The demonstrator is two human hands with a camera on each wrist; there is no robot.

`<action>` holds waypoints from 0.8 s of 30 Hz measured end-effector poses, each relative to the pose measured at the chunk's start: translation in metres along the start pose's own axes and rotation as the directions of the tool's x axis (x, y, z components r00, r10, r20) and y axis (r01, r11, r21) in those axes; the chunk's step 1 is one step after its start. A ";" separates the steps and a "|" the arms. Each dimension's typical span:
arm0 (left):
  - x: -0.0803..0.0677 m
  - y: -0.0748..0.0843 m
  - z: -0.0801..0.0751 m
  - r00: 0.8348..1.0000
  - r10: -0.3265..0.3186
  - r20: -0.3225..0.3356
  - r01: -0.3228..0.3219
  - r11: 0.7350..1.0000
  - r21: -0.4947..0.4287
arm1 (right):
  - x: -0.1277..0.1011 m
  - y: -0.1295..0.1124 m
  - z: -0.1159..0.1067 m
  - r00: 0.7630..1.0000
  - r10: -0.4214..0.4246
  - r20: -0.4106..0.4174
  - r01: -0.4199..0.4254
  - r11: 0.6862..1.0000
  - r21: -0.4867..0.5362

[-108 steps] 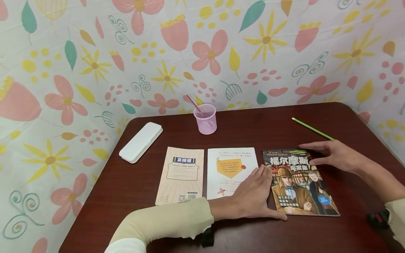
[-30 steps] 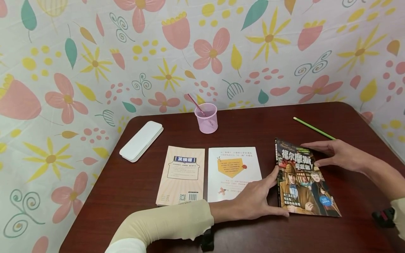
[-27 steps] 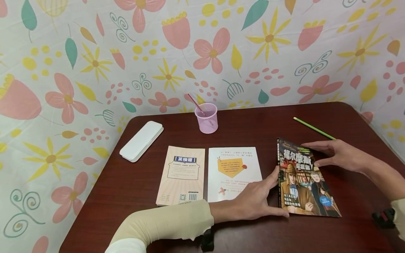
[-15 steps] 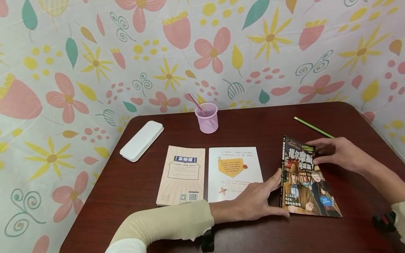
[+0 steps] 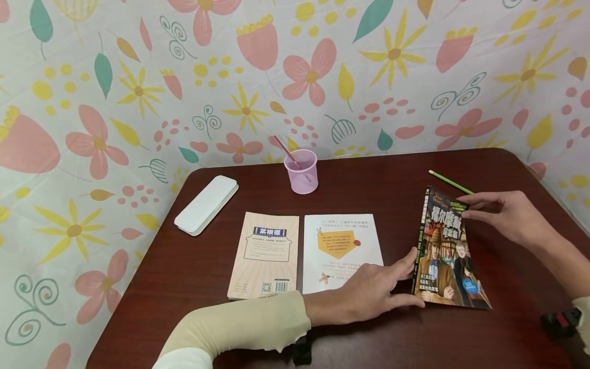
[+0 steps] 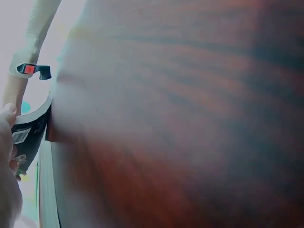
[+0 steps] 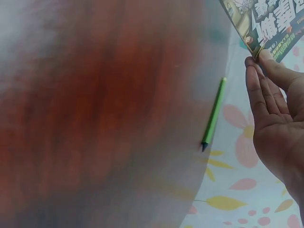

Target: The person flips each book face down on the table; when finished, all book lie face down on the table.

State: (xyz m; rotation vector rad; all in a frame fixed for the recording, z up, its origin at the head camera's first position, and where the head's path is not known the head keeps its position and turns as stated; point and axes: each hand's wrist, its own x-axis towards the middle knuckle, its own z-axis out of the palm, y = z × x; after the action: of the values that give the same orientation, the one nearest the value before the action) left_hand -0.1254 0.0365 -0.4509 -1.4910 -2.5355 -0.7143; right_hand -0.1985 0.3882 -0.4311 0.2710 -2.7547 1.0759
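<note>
Tilting a comic book up between two hands

Looking from the head view, the comic book (image 5: 444, 251) stands on the right part of the dark red table (image 5: 207, 271), its spine side raised and its right edge down on the wood, so the cover leans to the right. The left hand (image 5: 369, 292) lies low beside the book's lower left edge, fingers straight and spread, fingertips touching the spine; this grip presses rather than clasps. The right hand (image 5: 507, 218) pinches the book's upper right corner between thumb and straight fingers. A green pencil (image 5: 449, 181) lies just behind that hand. Left of the book lie a white booklet (image 5: 341, 251) and, beside it, a beige booklet (image 5: 265, 253), both flat. A pink cup (image 5: 301, 171) with a pink stick in it stands near the far edge, and a white case (image 5: 206, 205) lies at the far left. A flowered cloth (image 5: 138, 92) hangs behind the table.

Seen from the left wrist, the picture is mostly blurred table (image 6: 190, 118); part of the left hand (image 6: 7, 156) shows at the left edge against the dark book (image 6: 28, 137).

Seen from the right wrist, the right hand (image 7: 278, 118) holds the corner of the comic book (image 7: 266, 19) at its fingertips (image 7: 259, 57), fingers straight and close together. The green pencil (image 7: 213, 114) lies on the table (image 7: 95, 118) near the hand, apart from it
</note>
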 end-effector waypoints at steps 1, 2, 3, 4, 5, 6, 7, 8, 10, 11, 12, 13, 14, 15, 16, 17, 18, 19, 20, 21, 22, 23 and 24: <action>0.000 0.000 -0.001 1.000 0.007 -0.012 -0.007 1.000 0.011 | 0.001 -0.001 -0.001 1.000 0.005 -0.013 -0.005 1.000 -0.002; 0.000 -0.001 -0.002 1.000 0.013 -0.021 -0.013 1.000 0.019 | 0.002 -0.003 -0.002 1.000 0.016 -0.026 -0.016 1.000 -0.005; 0.000 -0.001 -0.004 0.999 0.019 -0.031 -0.019 1.000 0.017 | 0.003 -0.004 -0.004 0.999 0.019 -0.036 -0.019 1.000 -0.003; 0.000 -0.002 -0.005 0.999 0.024 -0.039 -0.023 0.999 0.023 | 0.003 -0.005 -0.005 0.999 0.023 -0.046 -0.023 1.000 0.004; 0.000 -0.002 -0.007 0.999 0.028 -0.044 -0.027 0.999 0.022 | 0.004 -0.007 -0.007 0.998 0.029 -0.055 -0.028 0.999 0.014; 0.000 -0.003 -0.009 0.998 0.035 -0.048 -0.034 0.999 0.017 | 0.004 -0.008 -0.008 0.997 0.040 -0.063 -0.038 0.999 0.023; 0.000 -0.004 -0.010 0.997 0.041 -0.057 -0.041 0.999 0.006 | 0.005 -0.009 -0.009 0.997 0.046 -0.069 -0.044 0.999 0.032; 0.000 -0.005 -0.012 0.996 0.049 -0.070 -0.050 0.999 -0.009 | 0.005 -0.010 -0.011 0.996 0.053 -0.074 -0.050 0.998 0.044; 0.000 -0.007 -0.015 0.993 0.063 -0.096 -0.067 0.997 -0.035 | 0.006 -0.012 -0.013 0.994 0.071 -0.080 -0.066 0.996 0.060; 0.000 -0.008 -0.017 0.991 0.068 -0.112 -0.075 0.995 -0.059 | 0.006 -0.014 -0.014 0.993 0.081 -0.083 -0.076 0.995 0.064; 0.000 -0.009 -0.019 0.989 0.075 -0.126 -0.084 0.994 -0.065 | 0.007 -0.015 -0.015 0.992 0.095 -0.083 -0.089 0.994 0.067; -0.001 -0.011 -0.021 0.987 0.080 -0.142 -0.091 0.993 -0.075 | 0.007 -0.016 -0.015 0.991 0.107 -0.086 -0.101 0.992 0.071; -0.001 -0.012 -0.023 0.985 0.083 -0.154 -0.097 0.992 -0.086 | 0.008 -0.017 -0.016 0.989 0.116 -0.089 -0.110 0.991 0.071; -0.001 -0.013 -0.025 0.983 0.086 -0.164 -0.102 0.991 -0.089 | 0.008 -0.018 -0.017 0.989 0.121 -0.089 -0.114 0.991 0.076; -0.002 -0.015 -0.027 0.981 0.087 -0.174 -0.105 0.990 -0.095 | 0.009 -0.020 -0.017 0.987 0.127 -0.094 -0.119 0.990 0.078; -0.002 -0.016 -0.028 0.980 0.090 -0.179 -0.108 0.989 -0.096 | 0.009 -0.021 -0.018 0.986 0.132 -0.098 -0.123 0.989 0.084; -0.002 -0.017 -0.030 0.978 0.094 -0.185 -0.111 0.991 -0.081 | 0.009 -0.022 -0.018 0.985 0.139 -0.099 -0.129 0.987 0.095; -0.002 -0.018 -0.032 0.976 0.099 -0.192 -0.114 0.991 -0.068 | 0.009 -0.023 -0.019 0.985 0.142 -0.100 -0.131 0.985 0.108; -0.003 -0.019 -0.034 0.975 0.103 -0.198 -0.116 0.992 -0.054 | 0.009 -0.025 -0.020 0.984 0.146 -0.102 -0.134 0.984 0.120; -0.003 -0.020 -0.036 0.973 0.108 -0.202 -0.118 0.992 -0.038 | 0.009 -0.026 -0.020 0.984 0.150 -0.098 -0.136 0.981 0.138; -0.003 -0.021 -0.038 0.972 0.114 -0.206 -0.120 0.993 -0.016 | 0.009 -0.027 -0.021 0.983 0.159 -0.097 -0.143 0.978 0.151; -0.003 -0.022 -0.040 0.970 0.122 -0.212 -0.123 0.992 0.008 | 0.009 -0.028 -0.021 0.982 0.167 -0.091 -0.149 0.973 0.174; -0.004 -0.023 -0.042 0.966 0.133 -0.220 -0.128 0.991 0.037 | 0.009 -0.030 -0.022 0.980 0.177 -0.087 -0.157 0.968 0.196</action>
State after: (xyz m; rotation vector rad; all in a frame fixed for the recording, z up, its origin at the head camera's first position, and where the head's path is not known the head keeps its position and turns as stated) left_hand -0.1490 0.0051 -0.4228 -1.4635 -2.2521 -0.7813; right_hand -0.1984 0.3805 -0.3942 0.0045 -2.6241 1.3551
